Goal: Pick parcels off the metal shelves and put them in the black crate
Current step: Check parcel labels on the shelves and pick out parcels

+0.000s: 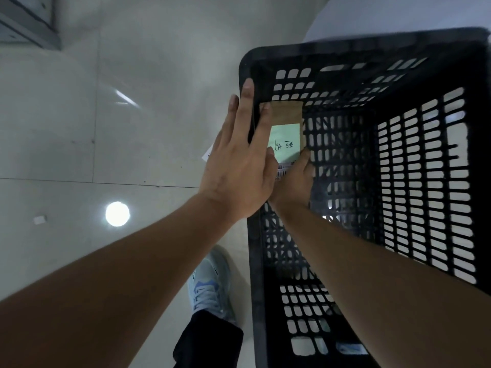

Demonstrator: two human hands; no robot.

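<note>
A small brown parcel (288, 120) with a pale green handwritten note and a barcode label is inside the black crate (372, 53), against its left wall. My right hand (295, 181) reaches down into the crate and grips the parcel's near end, thumb on one side and fingers on the other. My left hand (239, 166) hovers over the crate's left rim with straight fingers; its fingertips touch the parcel's left edge and the rim.
The crate stands on a glossy pale tiled floor (106, 115). A grey metal shelf corner (24, 19) shows at the top left. My light blue shoe (210, 285) is beside the crate's near left side. A white scrap (39, 219) lies on the floor.
</note>
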